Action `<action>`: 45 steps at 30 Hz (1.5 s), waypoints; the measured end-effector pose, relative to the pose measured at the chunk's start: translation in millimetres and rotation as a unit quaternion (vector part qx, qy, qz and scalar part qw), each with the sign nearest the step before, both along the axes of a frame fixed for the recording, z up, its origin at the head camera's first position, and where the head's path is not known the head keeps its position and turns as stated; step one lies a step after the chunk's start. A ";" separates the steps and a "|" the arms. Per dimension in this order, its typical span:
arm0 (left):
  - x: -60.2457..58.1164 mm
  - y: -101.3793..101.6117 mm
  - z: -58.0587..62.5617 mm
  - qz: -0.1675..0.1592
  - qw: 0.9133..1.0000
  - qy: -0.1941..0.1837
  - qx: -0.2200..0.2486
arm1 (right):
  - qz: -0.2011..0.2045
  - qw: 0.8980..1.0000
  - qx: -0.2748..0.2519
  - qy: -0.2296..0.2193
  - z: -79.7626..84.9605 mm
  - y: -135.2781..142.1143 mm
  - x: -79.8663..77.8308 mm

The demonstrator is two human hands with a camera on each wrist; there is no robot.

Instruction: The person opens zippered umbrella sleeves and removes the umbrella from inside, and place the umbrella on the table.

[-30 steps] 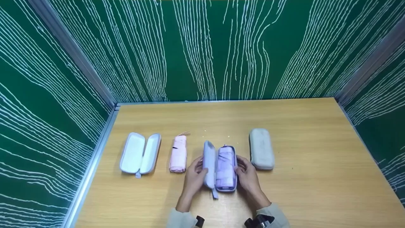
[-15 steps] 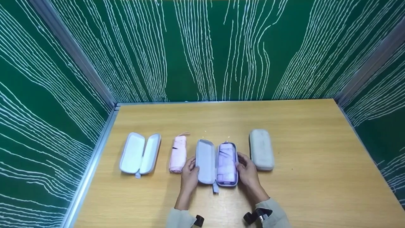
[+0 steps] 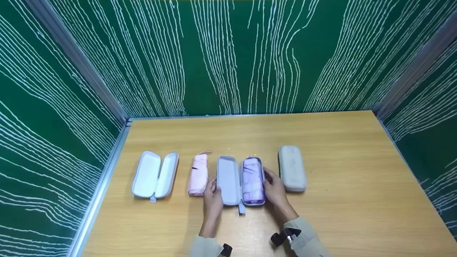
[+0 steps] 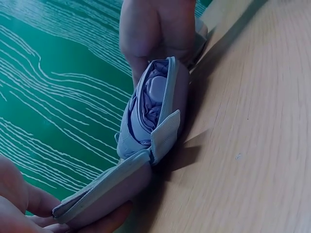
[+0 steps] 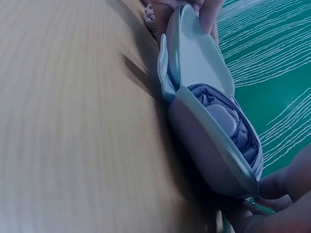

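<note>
Between the fingers of our left hand (image 3: pixel 213 201) and right hand (image 3: pixel 275 191), we are holding the open case (image 3: pixel 228 180), left fingers pinching one edge, right fingers gripping the opposite side, beside the purple umbrella (image 3: pixel 252 181) lying inside.

Left fingers (image 3: pixel 210 184) and right fingers (image 3: pixel 270 174) grip — forearms (image 3: pixel 208 227) extended forward

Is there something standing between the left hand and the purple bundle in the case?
Yes: the open lid. The left hand holds its outer edge, and the purple bundle lies on its other side.
</note>
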State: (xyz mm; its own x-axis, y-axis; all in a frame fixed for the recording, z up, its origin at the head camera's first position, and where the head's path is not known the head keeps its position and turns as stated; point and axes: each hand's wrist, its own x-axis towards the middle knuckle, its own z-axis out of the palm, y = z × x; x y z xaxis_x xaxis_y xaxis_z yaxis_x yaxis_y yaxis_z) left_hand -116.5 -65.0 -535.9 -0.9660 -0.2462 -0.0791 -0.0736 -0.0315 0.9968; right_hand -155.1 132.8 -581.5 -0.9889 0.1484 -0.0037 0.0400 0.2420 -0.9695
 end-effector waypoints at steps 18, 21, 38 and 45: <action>-18.3 -0.5 -31.3 0.028 0.997 -0.023 -0.067 | 0.012 0.996 0.078 0.035 0.5 -1.6 -11.7; -19.6 -1.4 -31.5 0.032 0.997 -0.029 -0.071 | 0.015 0.996 0.084 0.036 -0.1 -1.6 -13.3; -36.0 -2.3 -31.7 0.070 0.990 -0.058 -0.104 | 0.017 0.990 0.138 0.038 0.5 -5.9 -29.0; -38.4 -2.4 -32.4 0.071 0.992 -0.051 -0.094 | 0.012 0.977 0.203 0.068 0.6 -9.0 -29.0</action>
State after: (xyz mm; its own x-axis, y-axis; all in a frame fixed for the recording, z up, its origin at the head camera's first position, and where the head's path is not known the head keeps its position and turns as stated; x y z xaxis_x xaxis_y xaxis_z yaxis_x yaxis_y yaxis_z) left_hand -154.8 -67.4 -568.3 -0.9096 -0.3995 -0.1144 -0.1830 0.1378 0.9734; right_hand -184.1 123.8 -580.9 -0.9794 0.0873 0.1823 -0.0929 0.6069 -0.7894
